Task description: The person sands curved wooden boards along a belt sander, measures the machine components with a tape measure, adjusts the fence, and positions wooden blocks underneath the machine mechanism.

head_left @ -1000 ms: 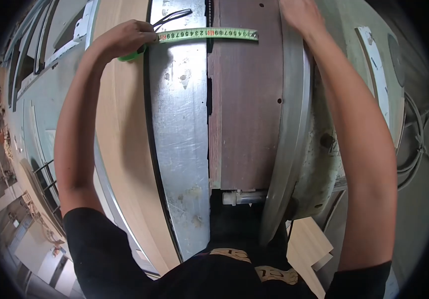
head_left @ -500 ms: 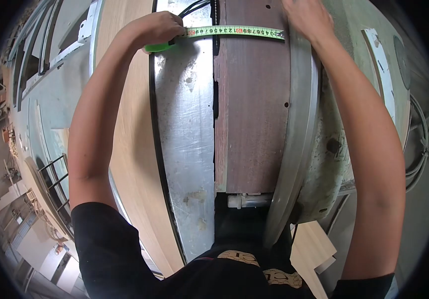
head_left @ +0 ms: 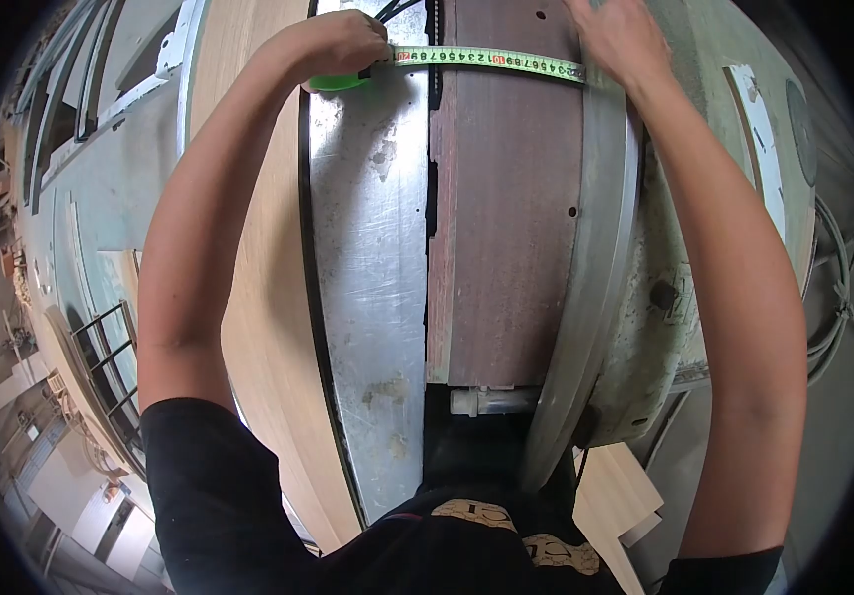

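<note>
My left hand (head_left: pixel 345 42) is closed around the bright green case of a tape measure (head_left: pixel 340 82), most of which is hidden under the fingers. Its yellow-green blade (head_left: pixel 486 59) is drawn out to the right, across a scratched metal plate (head_left: pixel 367 258) and a reddish-brown board (head_left: pixel 506 218). The blade's end meets the left side of a long metal rail (head_left: pixel 600 169). My right hand (head_left: pixel 627 45) is over the far part of that rail, thumb and fingers apart. Its fingertips are partly cut off by the top edge of the view.
A long light wood panel (head_left: pixel 263 297) runs left of the metal plate. Black cables (head_left: pixel 397 10) lie near my left hand. A worn greenish machine body (head_left: pixel 660 337) stands right of the rail, with a metal cylinder (head_left: pixel 496 402) at the board's near end. Coiled hoses (head_left: pixel 836 288) hang far right.
My left hand and the tape measure have shifted right, closing the small gap between the blade's end and the rail. My right hand has moved slightly right and nearer.
</note>
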### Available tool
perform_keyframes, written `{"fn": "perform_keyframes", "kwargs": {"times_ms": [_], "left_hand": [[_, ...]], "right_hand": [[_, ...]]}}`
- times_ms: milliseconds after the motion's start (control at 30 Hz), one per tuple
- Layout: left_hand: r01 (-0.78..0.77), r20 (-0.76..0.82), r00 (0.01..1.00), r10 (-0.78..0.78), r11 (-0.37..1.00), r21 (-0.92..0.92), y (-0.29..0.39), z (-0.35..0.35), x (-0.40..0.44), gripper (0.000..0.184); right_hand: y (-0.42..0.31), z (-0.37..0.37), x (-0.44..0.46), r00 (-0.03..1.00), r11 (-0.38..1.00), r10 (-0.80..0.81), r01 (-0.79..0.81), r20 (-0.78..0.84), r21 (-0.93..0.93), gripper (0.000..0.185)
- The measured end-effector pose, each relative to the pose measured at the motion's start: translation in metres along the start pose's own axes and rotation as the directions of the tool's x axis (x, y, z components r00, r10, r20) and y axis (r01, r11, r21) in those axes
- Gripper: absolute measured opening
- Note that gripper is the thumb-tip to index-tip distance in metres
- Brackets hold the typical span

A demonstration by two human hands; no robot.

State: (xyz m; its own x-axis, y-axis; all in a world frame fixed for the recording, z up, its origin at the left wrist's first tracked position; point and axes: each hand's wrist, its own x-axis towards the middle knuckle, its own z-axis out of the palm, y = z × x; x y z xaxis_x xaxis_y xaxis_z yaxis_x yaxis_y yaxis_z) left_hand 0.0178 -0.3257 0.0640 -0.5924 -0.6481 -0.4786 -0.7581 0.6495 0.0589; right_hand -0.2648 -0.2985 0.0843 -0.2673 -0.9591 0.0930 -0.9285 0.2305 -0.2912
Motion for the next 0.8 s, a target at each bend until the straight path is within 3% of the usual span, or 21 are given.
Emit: {"fn": "perform_keyframes", "kwargs": {"times_ms": [67, 167, 267, 400, 467, 500, 567, 700, 767, 800], "left_hand": [[-0.101, -0.066, 0.991, 0.119, 0.968, 0.231, -0.003, 0.005, 0.000, 0.026], [-0.146, -0.031, 0.986, 0.165, 0.936, 0.321, -0.005, 0.005, 0.003, 0.026], [-0.053, -0.004, 0.998, 0.055, 0.977, 0.206, 0.002, 0.000, 0.001, 0.026], [-0.059, -0.041, 0.997, 0.068, 0.981, 0.187, -0.006, 0.011, 0.003, 0.026], [-0.243, -0.269, 0.917, 0.294, 0.948, 0.207, -0.016, 0.019, 0.001, 0.020], [-0.243, -0.270, 0.917, 0.294, 0.948, 0.208, -0.019, 0.021, 0.005, 0.020], [-0.153, -0.030, 0.984, 0.173, 0.929, 0.337, -0.008, 0.011, 0.008, 0.028], [-0.120, -0.023, 0.991, 0.135, 0.934, 0.337, -0.008, 0.016, 0.008, 0.028], [-0.207, -0.187, 0.952, 0.243, 0.960, 0.190, -0.016, 0.018, 0.005, 0.024], [-0.208, -0.187, 0.952, 0.244, 0.959, 0.190, -0.016, 0.019, 0.008, 0.024]], "right_hand": [[-0.003, -0.002, 0.000, 1.000, 1.000, 0.003, -0.003, 0.008, 0.002, 0.078], [-0.003, -0.002, -0.001, 0.999, 1.000, 0.021, -0.022, 0.031, 0.006, 0.081], [-0.001, 0.001, 0.000, 1.000, 1.000, 0.011, -0.011, -0.002, 0.019, 0.083], [-0.002, -0.003, -0.001, 1.000, 1.000, 0.018, -0.018, 0.026, 0.017, 0.084], [-0.004, -0.004, -0.002, 0.999, 1.000, 0.023, -0.024, 0.031, 0.020, 0.084], [-0.005, -0.004, -0.003, 0.999, 0.999, 0.030, -0.030, 0.028, 0.016, 0.084], [-0.005, -0.004, -0.003, 0.999, 0.999, 0.036, -0.037, 0.024, 0.010, 0.083], [-0.005, -0.004, -0.003, 0.999, 0.999, 0.030, -0.030, 0.028, 0.016, 0.083], [-0.003, -0.002, -0.002, 0.999, 1.000, 0.027, -0.027, 0.023, 0.012, 0.083], [-0.001, -0.001, -0.001, 1.000, 1.000, 0.014, -0.014, 0.013, 0.016, 0.083]]}}
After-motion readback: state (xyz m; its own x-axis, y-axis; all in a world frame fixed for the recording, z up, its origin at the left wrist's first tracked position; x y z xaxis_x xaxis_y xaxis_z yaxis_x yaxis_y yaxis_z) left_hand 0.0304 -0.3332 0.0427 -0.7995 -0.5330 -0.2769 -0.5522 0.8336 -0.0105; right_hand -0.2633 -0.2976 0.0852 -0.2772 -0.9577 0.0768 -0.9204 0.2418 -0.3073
